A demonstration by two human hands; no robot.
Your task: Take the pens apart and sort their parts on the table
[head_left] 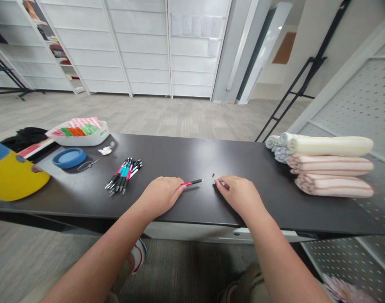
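Observation:
My left hand (pixel 163 194) is closed around the rear of a red and black pen (pixel 192 182), whose tip points right. My right hand (pixel 238 191) rests low over the table, its thumb and fingers curled together. Whatever its fingertips hold, if anything, is too small to make out. Just beyond those fingertips lies a tiny red and dark piece (pixel 213 174), perhaps a small pen part. Left of my left hand, a pile of pens (pixel 124 174) in red, teal, black and white lies on the dark table (pixel 179 155).
Rolled striped towels (pixel 334 164) are stacked at the right end. On the left are a blue round dish (pixel 69 157), a crumpled white piece (pixel 105 150), a white basket (pixel 100 134) of colourful items, and a yellow and blue object (pixel 18 176). The table's front edge runs beneath my wrists.

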